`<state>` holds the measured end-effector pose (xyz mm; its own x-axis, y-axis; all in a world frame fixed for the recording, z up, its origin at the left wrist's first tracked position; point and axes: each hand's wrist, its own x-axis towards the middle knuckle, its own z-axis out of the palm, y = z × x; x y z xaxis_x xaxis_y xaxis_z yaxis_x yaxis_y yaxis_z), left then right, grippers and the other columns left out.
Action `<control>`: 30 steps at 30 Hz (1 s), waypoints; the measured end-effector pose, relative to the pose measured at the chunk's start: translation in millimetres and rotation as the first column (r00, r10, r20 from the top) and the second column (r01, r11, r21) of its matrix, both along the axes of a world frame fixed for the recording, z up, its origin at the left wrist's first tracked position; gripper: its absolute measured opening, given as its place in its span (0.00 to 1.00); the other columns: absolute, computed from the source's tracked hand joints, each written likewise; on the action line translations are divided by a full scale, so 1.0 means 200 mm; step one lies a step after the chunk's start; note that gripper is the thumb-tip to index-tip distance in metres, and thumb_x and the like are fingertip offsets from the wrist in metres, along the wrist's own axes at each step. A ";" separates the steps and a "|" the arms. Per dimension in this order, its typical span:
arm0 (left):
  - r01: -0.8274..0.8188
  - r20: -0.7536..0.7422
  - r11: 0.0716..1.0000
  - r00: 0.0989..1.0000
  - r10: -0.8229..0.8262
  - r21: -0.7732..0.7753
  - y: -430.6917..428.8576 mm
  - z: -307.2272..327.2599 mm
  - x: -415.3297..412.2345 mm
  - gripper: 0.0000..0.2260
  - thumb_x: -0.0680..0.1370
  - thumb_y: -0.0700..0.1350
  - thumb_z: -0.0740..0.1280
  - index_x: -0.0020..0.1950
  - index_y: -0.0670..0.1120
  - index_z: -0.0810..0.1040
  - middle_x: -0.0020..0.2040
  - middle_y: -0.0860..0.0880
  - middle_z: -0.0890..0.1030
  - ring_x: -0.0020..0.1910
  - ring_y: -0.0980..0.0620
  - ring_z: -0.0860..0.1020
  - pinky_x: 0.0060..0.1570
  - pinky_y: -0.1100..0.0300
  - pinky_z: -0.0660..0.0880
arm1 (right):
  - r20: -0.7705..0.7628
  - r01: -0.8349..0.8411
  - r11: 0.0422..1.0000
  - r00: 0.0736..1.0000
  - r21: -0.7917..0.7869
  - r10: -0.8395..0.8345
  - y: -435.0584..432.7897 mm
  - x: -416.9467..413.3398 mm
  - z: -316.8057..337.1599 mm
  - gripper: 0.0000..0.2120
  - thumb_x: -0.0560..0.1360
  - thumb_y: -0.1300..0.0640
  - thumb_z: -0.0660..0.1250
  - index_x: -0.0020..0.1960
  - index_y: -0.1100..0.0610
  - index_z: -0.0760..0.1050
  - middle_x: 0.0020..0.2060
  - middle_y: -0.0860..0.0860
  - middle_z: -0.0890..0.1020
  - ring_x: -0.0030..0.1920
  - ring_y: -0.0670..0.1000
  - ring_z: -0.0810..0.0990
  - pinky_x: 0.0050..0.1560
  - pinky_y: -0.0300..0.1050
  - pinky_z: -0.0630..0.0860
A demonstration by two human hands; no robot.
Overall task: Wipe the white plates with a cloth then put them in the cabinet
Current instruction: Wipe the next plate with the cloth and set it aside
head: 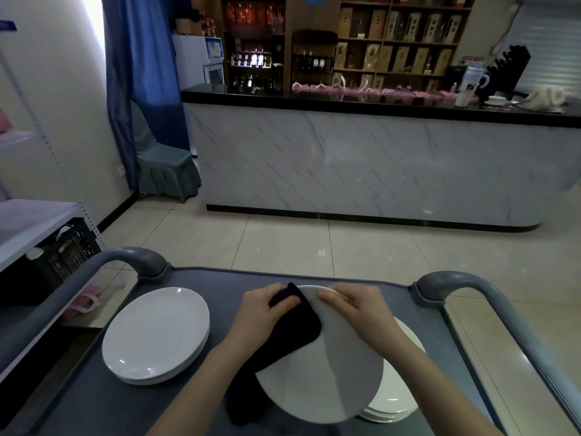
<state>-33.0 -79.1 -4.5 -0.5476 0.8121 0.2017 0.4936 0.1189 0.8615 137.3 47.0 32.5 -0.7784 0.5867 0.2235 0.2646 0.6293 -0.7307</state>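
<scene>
A white plate (330, 372) is held tilted above the grey cart top (88, 401), its underside facing me. My right hand (355, 309) grips its far rim with curled fingers. My left hand (261, 313) holds a dark cloth (292, 335) against the plate's upper left part; the cloth's tail hangs down past the plate's left edge. A stack of white plates (157, 335) sits on the cart at the left. Another stack of white plates (396, 401) lies under the held plate at the right, mostly hidden.
The cart has grey curved handles at the far left (135, 259) and far right (456, 284). A white shelf rack with a black crate (59, 259) stands left. A marble-fronted counter (361, 168) stands across the tiled floor, with a covered chair (163, 165) beside it.
</scene>
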 end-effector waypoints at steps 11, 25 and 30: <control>-0.232 0.246 0.971 0.946 0.211 0.059 -0.09 -0.09 0.02 0.13 0.81 0.51 0.63 0.37 0.49 0.75 0.32 0.53 0.78 0.30 0.59 0.73 0.31 0.64 0.68 | -0.246 0.319 0.865 0.869 -0.388 -0.430 -0.09 0.06 -0.15 0.13 0.80 0.49 0.66 0.37 0.48 0.80 0.29 0.42 0.77 0.31 0.40 0.72 0.33 0.32 0.67; -0.133 0.010 0.988 0.991 0.132 0.075 -0.02 -0.03 -0.01 0.15 0.69 0.57 0.71 0.34 0.49 0.73 0.30 0.53 0.76 0.29 0.60 0.71 0.30 0.68 0.66 | -0.179 0.125 0.979 0.972 -0.158 -0.153 -0.06 0.03 -0.06 0.12 0.79 0.50 0.68 0.37 0.51 0.80 0.31 0.47 0.80 0.33 0.43 0.74 0.34 0.36 0.68; -0.163 0.170 0.987 0.973 0.158 0.015 -0.08 -0.03 0.00 0.21 0.68 0.68 0.63 0.41 0.51 0.76 0.38 0.57 0.82 0.36 0.61 0.78 0.34 0.68 0.73 | -0.260 0.298 0.870 0.871 -0.393 -0.416 -0.08 0.05 -0.12 0.16 0.78 0.48 0.68 0.36 0.57 0.78 0.29 0.48 0.76 0.32 0.45 0.70 0.32 0.36 0.66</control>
<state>-33.5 -94.9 -9.8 -0.6983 0.7060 0.1180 0.3187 0.1590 0.9344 147.1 31.6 7.9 -0.4162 0.8935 0.1685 0.1337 0.2434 -0.9607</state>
